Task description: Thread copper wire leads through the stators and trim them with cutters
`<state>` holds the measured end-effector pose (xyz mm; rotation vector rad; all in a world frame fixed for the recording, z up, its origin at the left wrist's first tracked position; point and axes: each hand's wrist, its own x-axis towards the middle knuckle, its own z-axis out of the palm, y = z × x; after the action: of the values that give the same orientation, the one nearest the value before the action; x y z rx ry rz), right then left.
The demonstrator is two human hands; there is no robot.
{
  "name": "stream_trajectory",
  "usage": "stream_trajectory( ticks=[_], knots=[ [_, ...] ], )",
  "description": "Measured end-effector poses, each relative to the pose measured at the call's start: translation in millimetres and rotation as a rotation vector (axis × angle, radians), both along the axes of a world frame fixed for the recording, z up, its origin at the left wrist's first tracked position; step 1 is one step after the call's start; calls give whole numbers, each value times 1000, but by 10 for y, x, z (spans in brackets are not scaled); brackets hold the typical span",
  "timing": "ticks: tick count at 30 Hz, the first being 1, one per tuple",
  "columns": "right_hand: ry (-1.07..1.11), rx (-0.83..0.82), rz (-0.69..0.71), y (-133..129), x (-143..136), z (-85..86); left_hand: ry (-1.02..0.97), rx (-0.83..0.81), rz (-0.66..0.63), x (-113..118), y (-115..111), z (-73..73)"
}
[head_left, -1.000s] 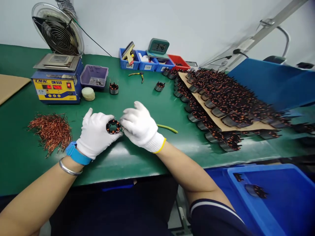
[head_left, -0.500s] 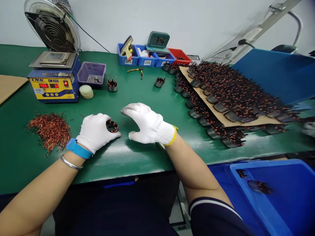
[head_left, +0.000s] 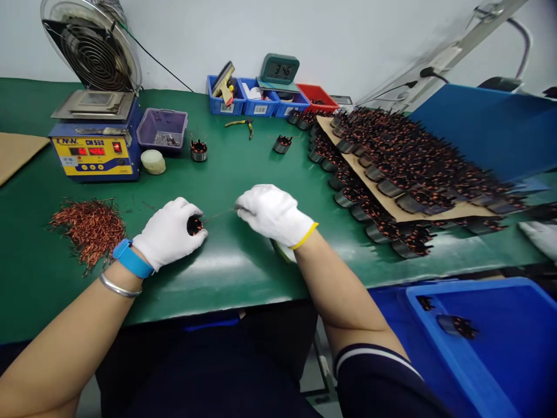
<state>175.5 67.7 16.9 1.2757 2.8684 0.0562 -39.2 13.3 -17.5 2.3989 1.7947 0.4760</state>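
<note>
My left hand [head_left: 170, 233], in a white glove, is closed around a small motor stator [head_left: 195, 225] with dark, copper-wound teeth, its open face tilted. From the stator a thin wire [head_left: 221, 213] runs right, nearly level, to my right hand [head_left: 272, 212]. That hand, also gloved, is closed with thumb and fingertips pinching the wire's far end. Below my right wrist a greenish-white thing [head_left: 284, 252] shows in part; I cannot make out what it is. Left of my left hand lies a heap of copper wire offcuts [head_left: 93, 229].
A blue-and-yellow CM 550 machine [head_left: 98, 152] stands back left beside a purple bin [head_left: 162, 130]. Single stators [head_left: 199, 152] and yellow-handled pliers [head_left: 241, 123] lie behind my hands. Stacked stators [head_left: 404, 157] fill the right side. A blue tray [head_left: 491, 331] sits below; another person's glove [head_left: 539, 235] shows far right.
My right hand has gone from open, fingers apart, to pinching the wire and drawing it out rightward. My left hand has shifted slightly left with the stator. The machine's display digits changed.
</note>
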Motion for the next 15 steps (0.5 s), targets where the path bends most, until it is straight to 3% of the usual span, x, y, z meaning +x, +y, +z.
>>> stream_trajectory(
  ticks=[3,6,12,15],
  knots=[
    [122,-17,-174,20,188,132,-74,-63,1,-18,37,-12],
    [176,-17,-271,-57,393,125,-152,-141,2,-4,55,-32],
    [51,-114,-420,-447,882,-330,-218,-163,-26,-4,82,-60],
    [68,-98,-414,-604,1029,-420,-265,-195,-29,3,83,-44]
  ],
)
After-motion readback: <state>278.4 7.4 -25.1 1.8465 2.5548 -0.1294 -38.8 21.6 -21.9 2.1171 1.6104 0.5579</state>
